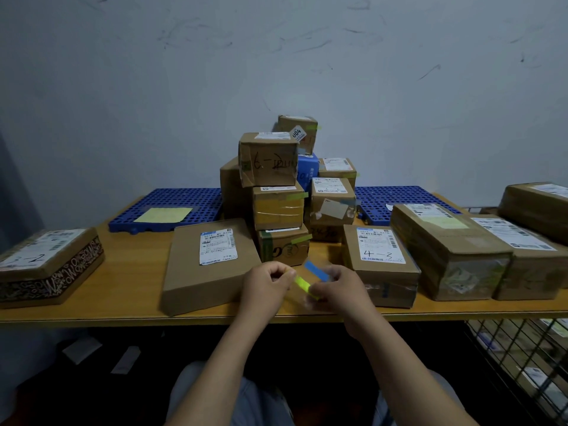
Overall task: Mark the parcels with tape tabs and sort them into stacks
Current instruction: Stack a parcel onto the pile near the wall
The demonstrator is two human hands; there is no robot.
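Head view shows both hands near, at the tabletop (135, 272) edge, with a yellow tab (302, 284) stretched between them. The left hand (266, 282) has its fingers curled in and pinches the tab's left end. The right hand (341, 289), fingers also bent, pinches the other end. A blue tab (316, 269) stands up from the right hand's fingers; blur hides whether it is pinched or merely stuck there.

A flat box (209, 265) lies just left of the hands and a box marked 4-3 (381, 262) just right. Beyond them rises a stack (276, 192) of smaller boxes, several with greenish tabs on their edges. A patterned box (46, 265) sits at the far left and long boxes (445, 247) at the right. Blue pallets (169, 207) lie against the wall.

The tabs look light, limp and sticky on one face, so they will probably curl and cling to skin or to each other. They are best held by the very ends, kept taut, with the blue one held away from the yellow. The parcels look like stiff cardboard. The flat box is wide and likely wants both hands at opposite edges, while the small cubes should lift one-handed. The stack looks tall and uneven, so anything added on top needs gentle placing.
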